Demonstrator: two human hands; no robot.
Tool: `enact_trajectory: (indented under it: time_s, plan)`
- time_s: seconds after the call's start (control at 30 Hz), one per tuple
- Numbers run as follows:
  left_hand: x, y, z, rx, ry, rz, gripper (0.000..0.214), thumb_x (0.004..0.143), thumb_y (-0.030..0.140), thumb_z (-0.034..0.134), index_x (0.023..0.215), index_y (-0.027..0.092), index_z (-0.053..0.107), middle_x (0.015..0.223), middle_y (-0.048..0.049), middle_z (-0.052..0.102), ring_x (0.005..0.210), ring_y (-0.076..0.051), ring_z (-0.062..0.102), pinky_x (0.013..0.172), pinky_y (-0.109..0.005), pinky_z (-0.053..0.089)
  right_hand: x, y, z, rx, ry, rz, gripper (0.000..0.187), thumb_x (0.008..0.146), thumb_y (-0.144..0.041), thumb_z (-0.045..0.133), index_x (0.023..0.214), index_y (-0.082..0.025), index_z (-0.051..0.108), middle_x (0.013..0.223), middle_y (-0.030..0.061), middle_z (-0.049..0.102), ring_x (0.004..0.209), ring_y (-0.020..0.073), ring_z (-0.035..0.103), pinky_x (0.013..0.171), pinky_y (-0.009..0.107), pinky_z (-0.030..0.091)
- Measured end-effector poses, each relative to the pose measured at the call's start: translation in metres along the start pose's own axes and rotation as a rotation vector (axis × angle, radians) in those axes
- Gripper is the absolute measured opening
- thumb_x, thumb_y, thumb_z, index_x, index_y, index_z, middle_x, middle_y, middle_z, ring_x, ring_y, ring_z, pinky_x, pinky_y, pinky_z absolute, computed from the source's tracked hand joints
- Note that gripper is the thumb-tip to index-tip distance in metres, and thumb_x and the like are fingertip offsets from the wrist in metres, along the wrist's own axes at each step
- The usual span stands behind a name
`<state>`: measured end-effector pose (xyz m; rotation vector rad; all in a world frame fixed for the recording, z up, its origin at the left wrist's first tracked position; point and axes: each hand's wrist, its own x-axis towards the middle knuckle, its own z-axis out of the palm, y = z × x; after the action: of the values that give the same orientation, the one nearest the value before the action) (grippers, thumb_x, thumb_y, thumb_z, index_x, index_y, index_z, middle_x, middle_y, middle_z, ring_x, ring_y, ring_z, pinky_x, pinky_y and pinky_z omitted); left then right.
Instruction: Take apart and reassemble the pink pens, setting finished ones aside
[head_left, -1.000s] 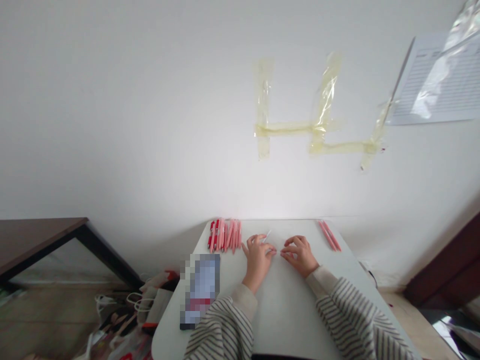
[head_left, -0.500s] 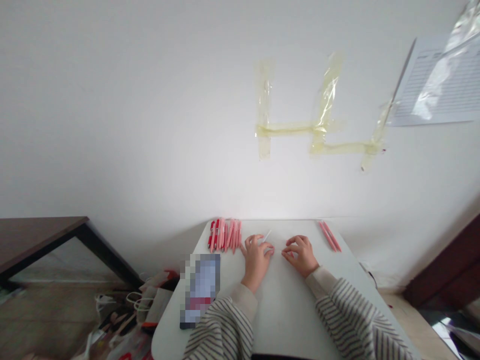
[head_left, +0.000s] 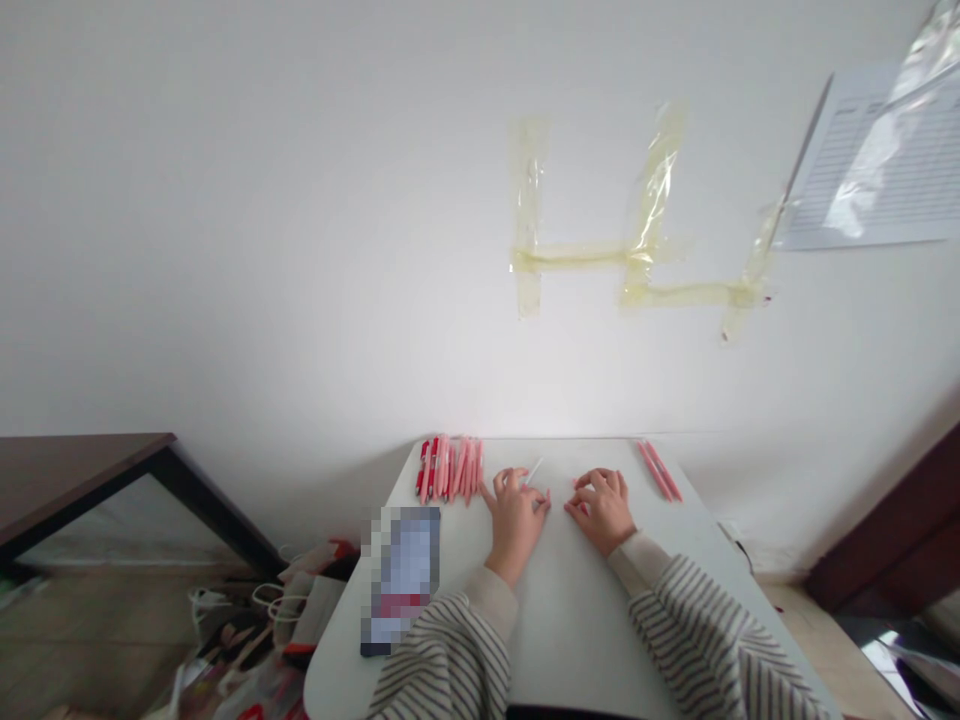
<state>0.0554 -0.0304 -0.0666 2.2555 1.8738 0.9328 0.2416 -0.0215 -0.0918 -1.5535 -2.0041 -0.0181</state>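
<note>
Left hand (head_left: pixel 517 517) with thin white stick (head_left: pixel 535 469)

Left hand (head_left: pixel 516 510): palm down, fingers bent, tips drawn toward the thumb.
Right hand (head_left: pixel 604 508): palm down, knuckles up, fingers curled likewise (grip too small to make out on either).
Set near each other, not touching, fingertips turned inward.
Forearms (head_left: pixel 491 590): stretched forward, converging, in striped sleeves (head_left: pixel 450 655).
</note>
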Motion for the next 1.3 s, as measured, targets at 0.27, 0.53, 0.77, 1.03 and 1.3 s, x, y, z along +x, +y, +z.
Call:
enact_trajectory:
  time_s: [0.27, 0.53, 0.77, 1.03, 1.3]
  plan:
    - [0.0013, 0.0067, -0.0006, 0.017, 0.005, -0.005, 0.009, 0.081, 0.033, 0.078, 0.09, 0.033, 0.078, 0.131, -0.0031, 0.062, 0.131, -0.03, 0.045, 0.118, -0.071, 0.016, 0.0017, 0.0015, 0.0034, -0.021, 0.046, 0.012, 0.012, 0.085, -0.033, 0.07, 0.075, -0.028, 0.076, 0.109, 0.0067, 0.07, 0.118, 0.0323, 0.048, 0.115, 0.066, 0.024]
    - [0.0017, 0.0059, 0.0022, 0.025, -0.018, 0.019, 0.009, 0.084, 0.034, 0.074, 0.091, 0.036, 0.08, 0.136, -0.0026, 0.06, 0.133, -0.032, 0.041, 0.117, -0.076, 0.011, 0.003, 0.0011, 0.0071, -0.025, 0.061, 0.031, 0.008, 0.083, -0.031, 0.072, 0.077, -0.029, 0.077, 0.109, 0.0067, 0.069, 0.119, 0.0326, 0.047, 0.113, 0.065, 0.026]
    - [0.0018, 0.0072, 0.003, 0.033, -0.025, 0.024, 0.009, 0.086, 0.039, 0.072, 0.089, 0.036, 0.08, 0.138, -0.0018, 0.06, 0.132, -0.031, 0.042, 0.117, -0.078, 0.005, 0.003, 0.0011, 0.007, -0.013, 0.059, 0.03, 0.006, 0.083, -0.031, 0.073, 0.079, -0.028, 0.077, 0.109, 0.0071, 0.069, 0.118, 0.0327, 0.047, 0.112, 0.063, 0.027]
    - [0.0022, 0.0086, 0.0033, 0.03, -0.033, 0.021, 0.007, 0.084, 0.037, 0.075, 0.089, 0.038, 0.08, 0.137, -0.0012, 0.06, 0.132, -0.03, 0.042, 0.117, -0.079, 0.002, 0.0031, 0.0047, 0.0089, -0.013, 0.065, 0.028, 0.005, 0.083, -0.03, 0.073, 0.08, -0.029, 0.077, 0.108, 0.0067, 0.069, 0.118, 0.0327, 0.047, 0.112, 0.062, 0.028]
    - [0.0021, 0.0094, 0.0019, 0.026, -0.056, 0.005, 0.01, 0.085, 0.037, 0.073, 0.092, 0.038, 0.08, 0.138, -0.0019, 0.059, 0.132, -0.031, 0.041, 0.118, -0.077, 0.004, 0.0028, 0.0058, 0.01, -0.003, 0.079, 0.031, 0.007, 0.084, -0.03, 0.071, 0.081, -0.029, 0.077, 0.107, 0.0069, 0.069, 0.117, 0.032, 0.047, 0.108, 0.059, 0.032]
